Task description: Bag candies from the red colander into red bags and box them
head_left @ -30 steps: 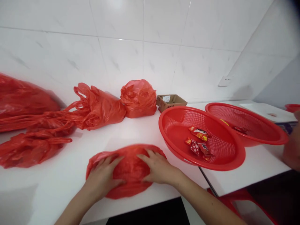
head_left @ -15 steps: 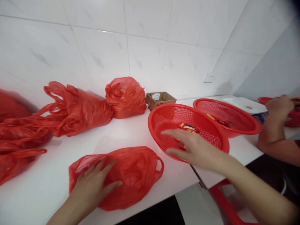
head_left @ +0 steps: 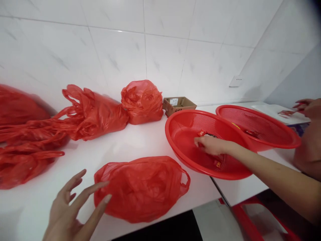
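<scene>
My left hand (head_left: 75, 204) is open at the left end of a red plastic bag (head_left: 142, 190). Its fingers are spread, and the thumb and one fingertip overlap the bag's edge; whether they touch it I cannot tell. The bag lies on the white table with one handle loop to the right. Inside the nearer red plastic basket (head_left: 179, 134), which has perforated sides, my right hand (head_left: 213, 144) is down among small wrapped packets (head_left: 217, 163). Its fingers are curled closed, and what they hold is hidden.
Several filled red bags (head_left: 97, 115) crowd the table's left and back. A small cardboard box (head_left: 180, 104) stands behind the nearer basket. Another red basket (head_left: 281, 135) holds a few packets. At far right, another person's hand (head_left: 311, 107) is over a white surface (head_left: 269, 110).
My left hand has come off the bag toward the left. My right hand has gone down into the basket and its fingers have closed. The view has shifted slightly.
</scene>
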A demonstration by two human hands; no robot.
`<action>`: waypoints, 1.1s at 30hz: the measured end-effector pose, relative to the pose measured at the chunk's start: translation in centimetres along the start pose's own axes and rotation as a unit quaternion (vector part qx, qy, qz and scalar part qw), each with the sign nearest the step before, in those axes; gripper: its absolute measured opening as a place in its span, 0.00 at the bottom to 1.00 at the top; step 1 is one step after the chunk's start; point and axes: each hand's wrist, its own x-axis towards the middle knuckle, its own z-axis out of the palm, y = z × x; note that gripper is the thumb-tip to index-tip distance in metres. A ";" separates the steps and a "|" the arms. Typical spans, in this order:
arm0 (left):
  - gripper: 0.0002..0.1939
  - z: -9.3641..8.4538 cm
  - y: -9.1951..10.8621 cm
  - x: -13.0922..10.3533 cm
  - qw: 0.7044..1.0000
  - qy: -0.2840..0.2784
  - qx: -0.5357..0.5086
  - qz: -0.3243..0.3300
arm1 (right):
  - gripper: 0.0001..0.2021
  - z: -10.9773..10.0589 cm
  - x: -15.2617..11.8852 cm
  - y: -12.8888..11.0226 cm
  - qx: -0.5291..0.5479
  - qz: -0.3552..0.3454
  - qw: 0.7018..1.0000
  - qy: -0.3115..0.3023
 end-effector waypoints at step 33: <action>0.36 3.7 1.2 0.1 0.944 -0.263 -0.175 -0.091 | 0.13 -1.6 -6.7 -9.7 0.294 -0.077 0.922 0.241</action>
